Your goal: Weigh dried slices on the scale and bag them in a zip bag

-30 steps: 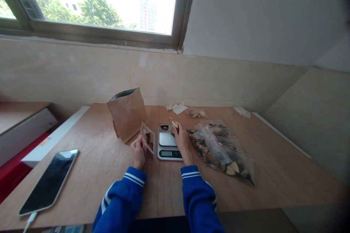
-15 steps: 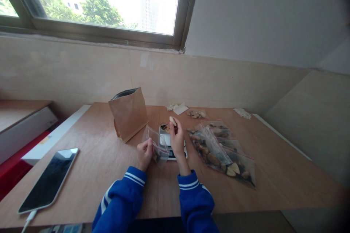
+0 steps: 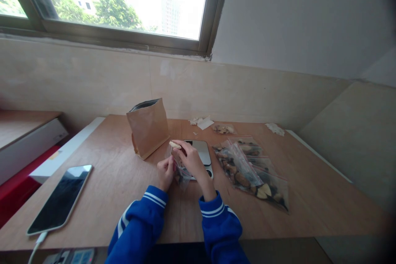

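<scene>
Bag (image 3: 185, 183), left of scale (image 3: 202, 148), gripped by left hand (image 3: 166, 173); pale slice (image 3: 175, 145), by right hand (image 3: 194, 162) (mouth best held wide).

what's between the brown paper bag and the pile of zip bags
In the head view, the scale lies there, partly hidden by the right hand, with a small clear bag held in the left hand.

One scale (image 3: 201, 151), one phone (image 3: 62, 199), one paper bag (image 3: 149, 128), one slice (image 3: 175, 145).
From the scale: paper bag, slice at ten o'clock; phone toward nine; one pouch (image 3: 183, 176) toward seven; one small bag (image 3: 224, 128) at one; at least three larger bags (image 3: 247, 169) around three.
</scene>
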`<action>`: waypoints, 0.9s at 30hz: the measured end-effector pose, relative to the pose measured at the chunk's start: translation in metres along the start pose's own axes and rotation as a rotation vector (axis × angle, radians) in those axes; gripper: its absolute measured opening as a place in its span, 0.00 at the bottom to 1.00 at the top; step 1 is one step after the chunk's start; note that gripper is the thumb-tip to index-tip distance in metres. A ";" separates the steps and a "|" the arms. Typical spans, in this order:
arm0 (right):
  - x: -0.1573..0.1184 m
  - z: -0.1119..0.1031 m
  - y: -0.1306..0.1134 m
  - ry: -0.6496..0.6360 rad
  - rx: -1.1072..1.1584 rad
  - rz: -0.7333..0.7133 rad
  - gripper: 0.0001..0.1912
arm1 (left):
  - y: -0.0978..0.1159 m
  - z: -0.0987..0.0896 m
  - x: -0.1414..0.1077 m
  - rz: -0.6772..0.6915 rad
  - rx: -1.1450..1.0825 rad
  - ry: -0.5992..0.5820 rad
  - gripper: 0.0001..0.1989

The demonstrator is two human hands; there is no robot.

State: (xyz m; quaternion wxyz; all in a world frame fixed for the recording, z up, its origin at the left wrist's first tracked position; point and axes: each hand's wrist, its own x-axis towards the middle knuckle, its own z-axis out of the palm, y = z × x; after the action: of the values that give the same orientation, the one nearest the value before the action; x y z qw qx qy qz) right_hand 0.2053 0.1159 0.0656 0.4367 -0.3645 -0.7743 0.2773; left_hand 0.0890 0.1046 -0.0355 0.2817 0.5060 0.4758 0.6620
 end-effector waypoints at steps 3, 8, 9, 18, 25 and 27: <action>0.002 0.002 -0.002 0.035 0.081 0.038 0.15 | 0.002 0.000 0.000 0.008 0.004 -0.006 0.30; 0.001 0.000 -0.005 0.040 0.144 0.089 0.17 | 0.004 0.000 0.001 0.043 0.023 0.011 0.30; 0.001 -0.001 -0.005 0.037 0.143 0.101 0.17 | 0.004 0.000 0.001 0.048 0.025 0.009 0.30; -0.003 -0.002 0.000 0.032 0.139 0.173 0.16 | 0.000 -0.001 0.001 0.051 0.042 0.011 0.29; -0.003 -0.004 0.002 0.117 0.018 0.045 0.17 | -0.005 -0.002 0.000 0.050 0.027 0.002 0.29; -0.004 -0.005 0.003 0.125 0.006 0.027 0.18 | -0.006 -0.002 0.000 0.051 0.028 0.006 0.29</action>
State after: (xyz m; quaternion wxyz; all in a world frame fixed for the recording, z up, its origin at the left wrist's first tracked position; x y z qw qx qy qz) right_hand 0.2117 0.1147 0.0637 0.4816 -0.3903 -0.7396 0.2620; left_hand 0.0868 0.1062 -0.0409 0.2562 0.5201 0.4728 0.6636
